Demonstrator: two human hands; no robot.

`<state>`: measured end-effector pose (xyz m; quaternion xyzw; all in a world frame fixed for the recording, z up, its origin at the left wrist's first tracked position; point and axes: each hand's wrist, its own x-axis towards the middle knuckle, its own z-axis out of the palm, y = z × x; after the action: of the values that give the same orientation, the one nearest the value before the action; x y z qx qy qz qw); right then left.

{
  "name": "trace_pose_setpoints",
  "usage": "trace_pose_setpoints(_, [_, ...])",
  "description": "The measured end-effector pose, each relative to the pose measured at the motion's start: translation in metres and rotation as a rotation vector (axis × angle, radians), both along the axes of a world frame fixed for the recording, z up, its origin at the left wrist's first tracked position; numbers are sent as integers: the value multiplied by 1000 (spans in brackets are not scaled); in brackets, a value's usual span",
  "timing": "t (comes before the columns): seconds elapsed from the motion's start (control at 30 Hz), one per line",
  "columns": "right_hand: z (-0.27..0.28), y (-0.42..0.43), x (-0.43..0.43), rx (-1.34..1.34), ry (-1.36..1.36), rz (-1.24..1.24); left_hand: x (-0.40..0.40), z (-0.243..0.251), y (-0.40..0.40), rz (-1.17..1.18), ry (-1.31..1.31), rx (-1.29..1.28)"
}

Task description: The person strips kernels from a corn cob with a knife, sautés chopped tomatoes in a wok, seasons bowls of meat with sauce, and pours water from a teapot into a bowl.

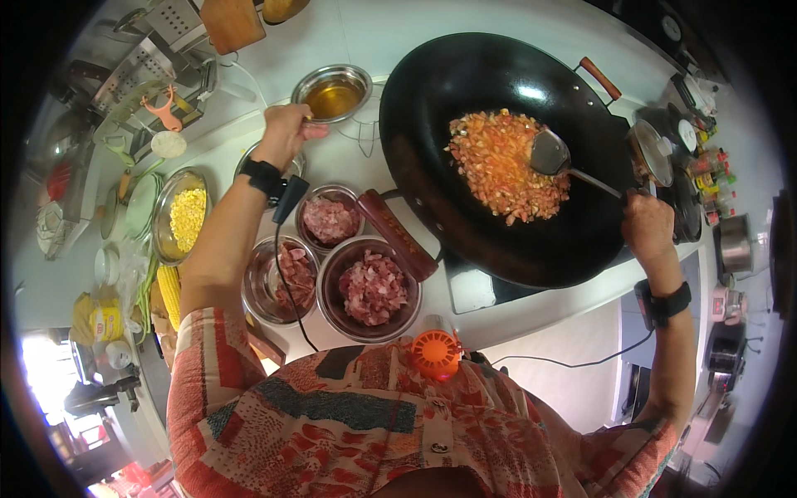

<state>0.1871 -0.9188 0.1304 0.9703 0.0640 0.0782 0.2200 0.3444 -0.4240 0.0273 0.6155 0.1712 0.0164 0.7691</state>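
My left hand (287,132) grips the near rim of a small steel bowl of yellow-brown oil (336,99), left of a big black wok (423,149). In my right hand (649,218) is the handle of a metal wok spatula (550,153); its blade rests on chopped, reddish-orange food pieces (492,168) in the wok. Steel bowls of raw minced or chopped meat (373,289), (330,219) and meat pieces (295,277) stand below my left hand. Another steel bowl, at my left wrist, is mostly hidden by that arm.
The wok's wooden long handle (398,236) reaches over the meat bowls. A wire rack (361,129) lies beside the oil bowl. Corn kernels (188,218) fill a bowl at left, near a corn cob (169,292). Lidded pots (651,152) stand right of the wok, over a hob (476,289).
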Motion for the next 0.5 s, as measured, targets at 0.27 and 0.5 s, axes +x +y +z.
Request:
trace_pose_setpoints(0.27, [20,21,-5,-103,-161,72,31,-56,-22,-21,51,-111])
trace_pose_setpoints(0.5, [34,-11,-20,44,23,-242,48,-66,-37,-121,48,-72])
